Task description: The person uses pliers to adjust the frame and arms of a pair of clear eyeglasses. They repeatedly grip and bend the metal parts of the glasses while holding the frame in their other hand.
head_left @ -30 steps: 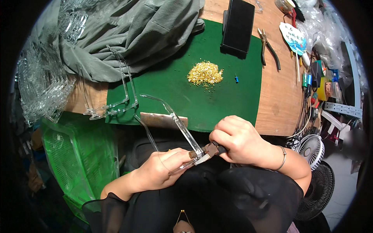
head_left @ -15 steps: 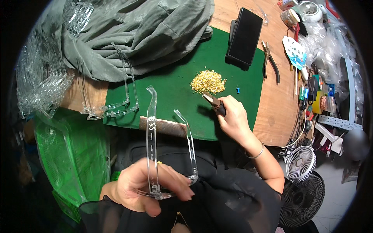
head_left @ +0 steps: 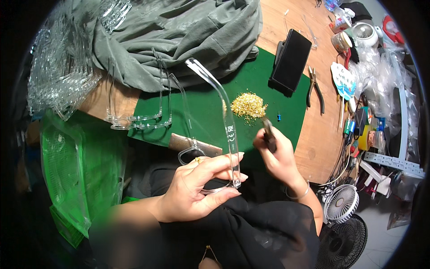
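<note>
The left hand (head_left: 197, 188) pinches a clear plastic glasses frame (head_left: 224, 134) between thumb and fingers, holding it upright near the body, its temple arms rising toward the far side. The right hand (head_left: 280, 157) grips a small dark screwdriver (head_left: 268, 134), tip pointing at the pile of gold screws (head_left: 248, 105) on the green mat (head_left: 206, 103). Black pliers (head_left: 316, 87) lie to the right on the wooden table (head_left: 322, 134).

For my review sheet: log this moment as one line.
left hand: holds clear glasses | right hand: grips dark tool near pile of gold screws | green mat
</note>
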Tool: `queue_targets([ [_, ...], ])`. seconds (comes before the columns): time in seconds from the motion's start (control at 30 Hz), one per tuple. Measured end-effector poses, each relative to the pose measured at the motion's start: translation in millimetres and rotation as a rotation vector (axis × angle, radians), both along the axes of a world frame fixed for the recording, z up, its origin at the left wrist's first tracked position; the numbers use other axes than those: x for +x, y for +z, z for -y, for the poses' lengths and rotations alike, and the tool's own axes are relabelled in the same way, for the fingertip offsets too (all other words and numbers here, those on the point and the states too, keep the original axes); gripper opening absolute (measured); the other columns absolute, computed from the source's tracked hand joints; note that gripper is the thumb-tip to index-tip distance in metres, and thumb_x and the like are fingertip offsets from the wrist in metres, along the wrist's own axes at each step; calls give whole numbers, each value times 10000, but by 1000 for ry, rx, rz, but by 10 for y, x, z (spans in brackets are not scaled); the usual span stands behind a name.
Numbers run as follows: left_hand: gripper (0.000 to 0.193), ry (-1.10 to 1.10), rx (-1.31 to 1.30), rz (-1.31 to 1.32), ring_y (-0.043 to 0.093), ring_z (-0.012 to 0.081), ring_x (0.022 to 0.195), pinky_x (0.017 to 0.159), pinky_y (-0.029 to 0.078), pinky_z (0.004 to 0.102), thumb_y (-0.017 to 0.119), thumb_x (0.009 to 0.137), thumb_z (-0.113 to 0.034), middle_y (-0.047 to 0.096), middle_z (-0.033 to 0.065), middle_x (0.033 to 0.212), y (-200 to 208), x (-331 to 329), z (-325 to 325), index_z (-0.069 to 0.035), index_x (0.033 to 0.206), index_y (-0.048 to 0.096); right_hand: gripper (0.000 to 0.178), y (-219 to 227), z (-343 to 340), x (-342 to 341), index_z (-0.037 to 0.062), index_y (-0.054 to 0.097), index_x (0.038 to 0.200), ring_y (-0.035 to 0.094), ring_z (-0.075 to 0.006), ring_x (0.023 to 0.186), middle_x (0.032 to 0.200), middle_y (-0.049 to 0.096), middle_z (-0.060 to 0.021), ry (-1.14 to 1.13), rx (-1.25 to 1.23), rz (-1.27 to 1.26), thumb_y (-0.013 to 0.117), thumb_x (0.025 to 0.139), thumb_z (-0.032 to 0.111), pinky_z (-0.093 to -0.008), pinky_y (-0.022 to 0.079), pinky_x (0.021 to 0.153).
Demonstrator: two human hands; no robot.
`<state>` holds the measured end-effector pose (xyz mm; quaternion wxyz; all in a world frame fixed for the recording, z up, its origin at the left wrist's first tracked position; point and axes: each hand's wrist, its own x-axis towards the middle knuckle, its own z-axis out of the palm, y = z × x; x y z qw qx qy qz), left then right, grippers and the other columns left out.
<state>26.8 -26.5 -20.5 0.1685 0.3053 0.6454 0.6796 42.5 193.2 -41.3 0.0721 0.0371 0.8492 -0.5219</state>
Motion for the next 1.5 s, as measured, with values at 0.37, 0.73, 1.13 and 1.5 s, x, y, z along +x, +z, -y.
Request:
queue_targets([
  [0.37,548,-3,-65,92,625,188,891,811,450,290,688,724,-47,647,132,932,71,104,33,92,1187,428,135,267,325,66,25,611,791,541,-176,578,725,602,-53,338,-213,-723,679,696,92,-289,378,545],
  [0.73,551,-21,3,31,642,220,825,755,466,290,696,702,-38,656,127,899,45,110,15,85,1178,445,165,233,325,133,38,616,802,552,-188,611,733,605,-58,323,-370,-600,715,670,46,-302,409,585],
  [1.13,543,-50,-46,-7,640,227,824,749,469,293,699,711,-62,656,124,913,42,103,3,83,1171,449,181,250,281,111,30,600,800,546,-186,630,733,598,-57,381,-388,-543,722,667,47,-303,408,588],
  [1.5,549,-51,-64,-18,642,223,816,743,472,287,701,714,-73,659,113,899,50,87,27,80,1175,444,156,284,298,125,25,585,767,546,-208,616,714,586,-59,396,-206,-626,698,679,87,-303,404,575],
])
